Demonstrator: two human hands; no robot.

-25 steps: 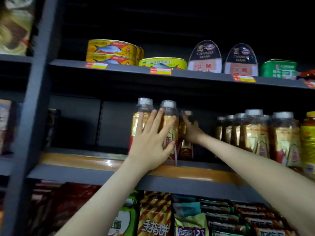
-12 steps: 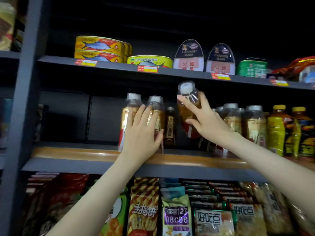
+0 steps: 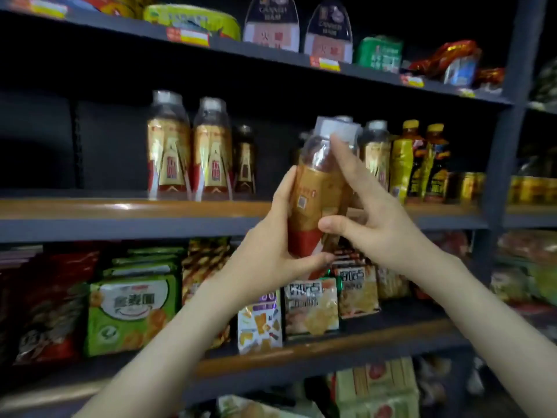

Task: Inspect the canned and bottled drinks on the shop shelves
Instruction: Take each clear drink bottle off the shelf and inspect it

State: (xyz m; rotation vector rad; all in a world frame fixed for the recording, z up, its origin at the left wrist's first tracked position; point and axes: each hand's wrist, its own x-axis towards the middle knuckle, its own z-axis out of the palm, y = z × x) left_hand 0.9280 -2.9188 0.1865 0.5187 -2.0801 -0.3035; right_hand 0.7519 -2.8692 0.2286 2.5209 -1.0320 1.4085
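Observation:
I hold a brown drink bottle (image 3: 313,191) with a grey cap and a gold and red label in front of the middle shelf (image 3: 126,212), tilted a little. My left hand (image 3: 271,251) grips its lower body from the left. My right hand (image 3: 370,218) holds it from the right, thumb on the label and a finger up by the neck. Two matching bottles (image 3: 190,152) stand on the shelf to the left, with a smaller dark bottle (image 3: 244,161) behind them. More bottles (image 3: 376,158) and yellow-capped drinks (image 3: 422,164) stand to the right.
The top shelf carries fish tins (image 3: 193,21), canned ham (image 3: 271,24) and a green tin (image 3: 379,54). Snack bags (image 3: 129,312) fill the lower shelf. A grey upright post (image 3: 506,140) stands at the right, with gold cans (image 3: 464,185) beside it.
My right hand has drawn the bottle off the shelf and down toward me. My left hand left the two shelf bottles and now grips this bottle. The view has shifted right and downward.

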